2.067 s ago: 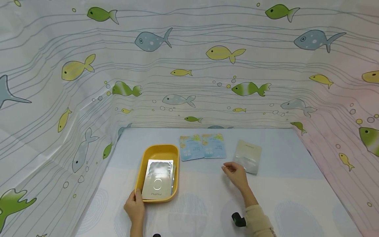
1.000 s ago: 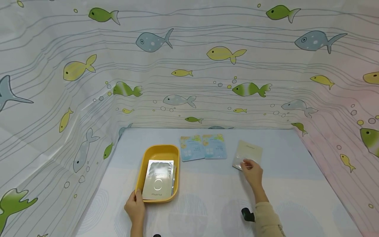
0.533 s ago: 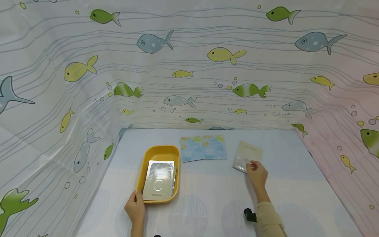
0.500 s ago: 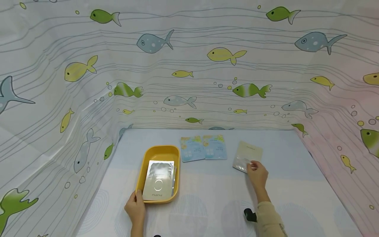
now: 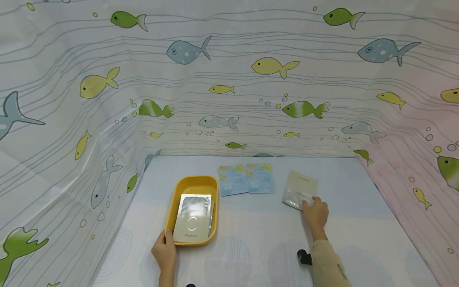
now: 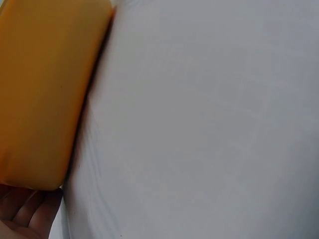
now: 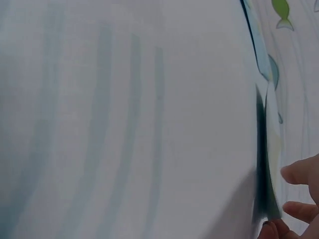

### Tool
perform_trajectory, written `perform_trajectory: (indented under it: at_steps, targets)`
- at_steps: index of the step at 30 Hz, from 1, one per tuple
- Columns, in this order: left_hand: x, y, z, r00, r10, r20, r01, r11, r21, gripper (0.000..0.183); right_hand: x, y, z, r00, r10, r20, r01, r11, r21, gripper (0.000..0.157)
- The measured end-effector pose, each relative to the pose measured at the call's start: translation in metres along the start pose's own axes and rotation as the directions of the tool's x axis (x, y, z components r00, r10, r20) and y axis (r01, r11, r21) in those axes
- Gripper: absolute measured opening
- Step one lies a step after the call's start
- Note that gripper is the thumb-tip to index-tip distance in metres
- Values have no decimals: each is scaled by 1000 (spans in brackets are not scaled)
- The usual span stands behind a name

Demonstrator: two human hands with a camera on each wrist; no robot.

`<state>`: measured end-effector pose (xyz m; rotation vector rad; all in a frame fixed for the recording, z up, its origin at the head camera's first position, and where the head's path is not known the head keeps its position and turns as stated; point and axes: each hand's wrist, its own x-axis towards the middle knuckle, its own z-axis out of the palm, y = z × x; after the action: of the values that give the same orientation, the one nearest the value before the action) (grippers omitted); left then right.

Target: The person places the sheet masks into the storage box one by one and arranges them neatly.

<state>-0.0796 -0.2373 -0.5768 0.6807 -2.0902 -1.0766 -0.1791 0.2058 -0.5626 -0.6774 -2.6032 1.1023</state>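
Note:
My left hand (image 5: 164, 252) holds the near left corner of a yellow plastic tray (image 5: 173, 206), thumb at the rim and fingers (image 6: 44, 214) under the corner in the left wrist view. In the tray lies a cream and silver face mask packet (image 5: 190, 223) with another packet's edge showing under it. To the right, a similar cream face mask packet (image 5: 300, 185) lies on the table. My right hand (image 5: 316, 215) pinches its near right corner; the right wrist view shows this packet (image 7: 273, 154) nearly edge-on between thumb and fingertips.
Two light blue packets (image 5: 232, 180) lie side by side between the tray and the cream packet. Fish-patterned sheeting (image 5: 251, 95) walls the table's back and sides. A black camera piece (image 5: 304, 257) sits at my right wrist, by the beige sleeve (image 5: 328, 263).
My right hand has moved right, from beside the cream packet, across it to its near right corner, where it grips. The left hand and tray stay in place.

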Motion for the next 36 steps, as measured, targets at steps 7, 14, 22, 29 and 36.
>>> perform_trajectory:
  at_steps: [7,14,22,29,36]
  targets:
    - [0,1,-1,1000,-11,6,11,1000,-13,21,1,3,-1,998,48,29,-47,998,-42,50]
    - [0,1,0,1000,-13,0,13,1000,-8,21,10,4,-4,995,97,7,-98,995,25,46]
    - [0,1,0,1000,-5,1,5,1000,1,21,17,12,-12,967,231,109,-252,935,249,38]
    - [-2,3,-1,1000,-5,-11,5,1000,10,20,16,15,-22,871,282,401,-472,706,528,41]
    - [-2,5,-2,1000,-2,-5,2,1000,-5,21,9,8,-30,862,223,456,-478,659,581,49]
